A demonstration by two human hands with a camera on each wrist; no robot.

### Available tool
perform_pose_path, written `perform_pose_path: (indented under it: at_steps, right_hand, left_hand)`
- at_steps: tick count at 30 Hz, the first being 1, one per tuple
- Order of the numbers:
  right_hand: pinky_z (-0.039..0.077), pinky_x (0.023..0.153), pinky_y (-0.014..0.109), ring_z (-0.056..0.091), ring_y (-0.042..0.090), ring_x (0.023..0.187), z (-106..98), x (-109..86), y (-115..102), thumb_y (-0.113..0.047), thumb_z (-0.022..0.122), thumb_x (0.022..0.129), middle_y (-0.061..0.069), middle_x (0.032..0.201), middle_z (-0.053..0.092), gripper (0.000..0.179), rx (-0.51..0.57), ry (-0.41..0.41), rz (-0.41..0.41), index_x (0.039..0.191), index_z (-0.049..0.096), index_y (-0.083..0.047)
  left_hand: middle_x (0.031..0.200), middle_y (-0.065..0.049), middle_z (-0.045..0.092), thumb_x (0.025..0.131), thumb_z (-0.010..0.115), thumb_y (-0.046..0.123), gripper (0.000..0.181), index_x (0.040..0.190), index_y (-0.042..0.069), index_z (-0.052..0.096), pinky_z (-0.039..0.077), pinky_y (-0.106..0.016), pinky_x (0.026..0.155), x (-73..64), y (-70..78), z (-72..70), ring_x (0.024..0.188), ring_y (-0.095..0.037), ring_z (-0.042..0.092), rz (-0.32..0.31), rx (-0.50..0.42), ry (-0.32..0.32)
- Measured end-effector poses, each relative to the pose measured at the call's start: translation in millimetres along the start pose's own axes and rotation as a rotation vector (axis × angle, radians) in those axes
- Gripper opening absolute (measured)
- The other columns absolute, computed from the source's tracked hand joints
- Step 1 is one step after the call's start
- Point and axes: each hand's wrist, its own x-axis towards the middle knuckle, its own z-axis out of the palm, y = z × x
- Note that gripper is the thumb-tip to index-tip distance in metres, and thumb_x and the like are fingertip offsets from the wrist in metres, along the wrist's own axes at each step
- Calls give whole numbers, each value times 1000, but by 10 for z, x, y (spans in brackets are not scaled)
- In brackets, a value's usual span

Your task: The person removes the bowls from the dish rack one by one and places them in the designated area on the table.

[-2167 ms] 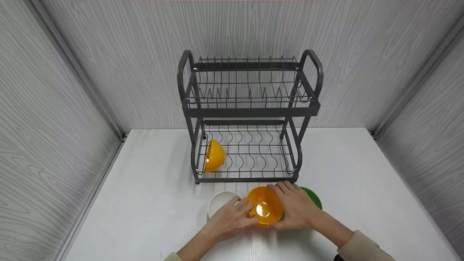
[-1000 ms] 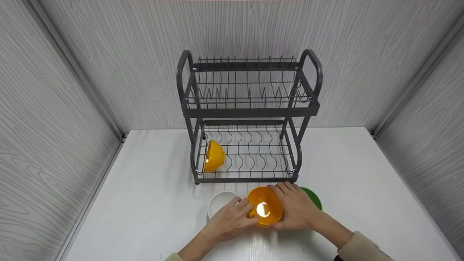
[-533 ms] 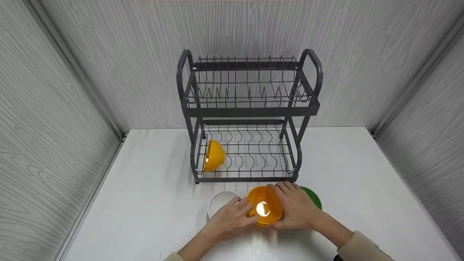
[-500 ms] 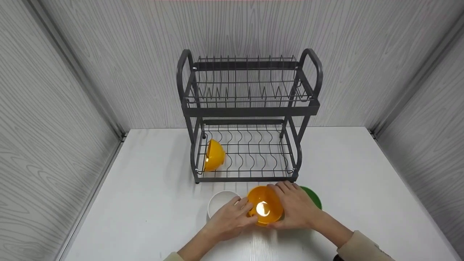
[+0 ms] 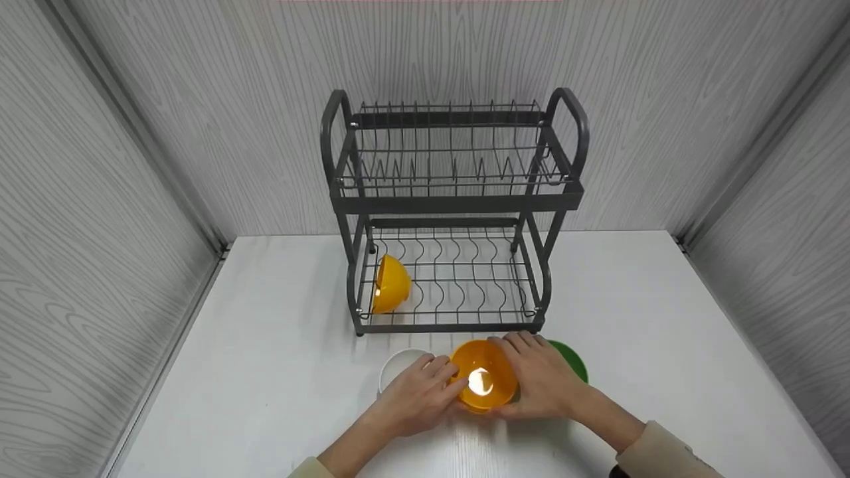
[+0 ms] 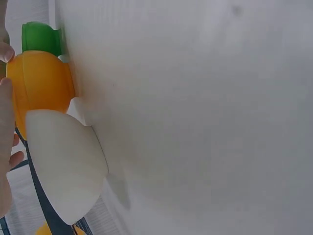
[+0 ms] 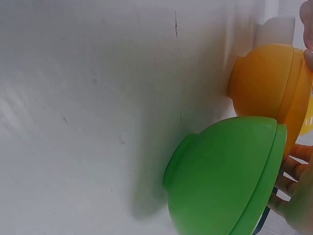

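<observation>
An orange bowl point(image 5: 483, 378) sits upright on the table, in front of the rack. My right hand point(image 5: 543, 380) holds its right side, fingers at the back of the rim and thumb at the front. At the left rim is my left hand point(image 5: 418, 396), its thumb and fingertips on the edge. A white bowl point(image 6: 63, 164) stands to the left, partly behind my left hand in the head view. To the right stands a green bowl point(image 7: 225, 176), partly covered by my right hand from above. Both wrist views show the three bowls in a close row.
A dark two-tier dish rack point(image 5: 458, 202) stands behind the bowls. A yellow bowl point(image 5: 393, 284) rests on its side at the left of the lower tier. White wood-grain panels point(image 5: 133, 166) enclose the white table point(image 5: 265, 372) at the back and sides.
My left hand shifts slightly left and its fingers change position at the orange bowl's rim. The right hand keeps its hold, and the bowls stay in place.
</observation>
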Motion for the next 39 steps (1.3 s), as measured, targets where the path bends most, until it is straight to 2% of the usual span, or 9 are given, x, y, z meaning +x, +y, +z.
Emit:
perform_pose_path:
  at_steps: [5,13,20,27,34,39]
  right_hand:
    - [56,104,51,60,24,119,-12,8,-6,-90,65,70,3,128,65,109,-2,-11,7,147,52,-14]
    - [55,106,53,59,25,121,-17,11,-14,-90,66,70,3,130,64,110,0,-32,21,148,51,-14]
    - [54,106,54,58,25,121,-6,5,-10,-92,63,70,3,129,63,111,20,-50,34,149,49,-16]
    - [54,106,54,58,25,121,-18,9,-3,-93,62,70,3,129,63,112,19,-50,33,149,49,-15]
    - [53,107,53,58,25,121,-29,13,-10,-93,62,70,3,129,63,112,11,-61,28,150,48,-15]
    - [54,106,52,57,24,121,-29,10,-6,-93,62,71,2,129,63,112,15,-62,28,150,48,-15]
  left_hand:
    - [115,3,66,105,52,57,44,127,20,62,57,-32,100,-19,-99,-56,111,-17,64,-44,4,-12]
    - [115,3,65,102,55,61,48,128,21,62,56,-31,98,-107,-274,-134,110,-17,62,-86,50,-14]
    - [113,1,64,95,69,58,50,127,20,67,55,-32,97,-204,-433,-143,109,-19,61,-154,56,58]
    - [115,-2,68,98,69,52,46,126,16,68,57,-35,97,-270,-608,-137,108,-21,63,-252,45,101]
    - [114,-6,69,94,76,43,46,125,11,68,59,-36,95,-302,-732,-93,107,-23,65,-367,13,157]
    - [111,-6,66,93,78,41,46,126,10,68,59,-34,94,-319,-808,-41,104,-23,63,-403,28,169]
